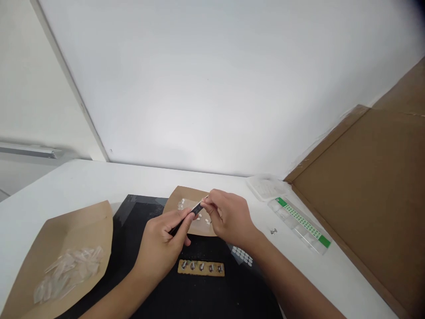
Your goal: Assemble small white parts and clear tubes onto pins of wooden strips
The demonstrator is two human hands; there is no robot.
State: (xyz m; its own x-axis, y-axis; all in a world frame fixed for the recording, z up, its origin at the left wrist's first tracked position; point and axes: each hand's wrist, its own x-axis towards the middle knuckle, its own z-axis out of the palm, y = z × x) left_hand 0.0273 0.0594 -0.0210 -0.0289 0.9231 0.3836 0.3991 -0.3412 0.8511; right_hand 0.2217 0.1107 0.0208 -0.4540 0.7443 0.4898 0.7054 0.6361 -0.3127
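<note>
My left hand (166,235) pinches a slim black strip (196,208) with a pale edge, held tilted above the dark mat. At the strip's upper end are the closed fingertips of my right hand (230,217); whether something small sits between them is hidden. Below the hands, a narrow tan block (195,271) bears several small shiny metal pieces in a row. Behind my hands lies a brown paper tray (177,195) with small white ovals and clear bits in it. A sheet of white oval stickers (241,255) lies beside my right forearm, partly covered by it.
On the left, a larger paper tray (79,230) contains clear plastic pieces (71,270). A clear package with a green-and-white label (305,223), small metal parts (273,231) and a translucent case (265,188) are at the right. A cardboard sheet (365,177) leans there.
</note>
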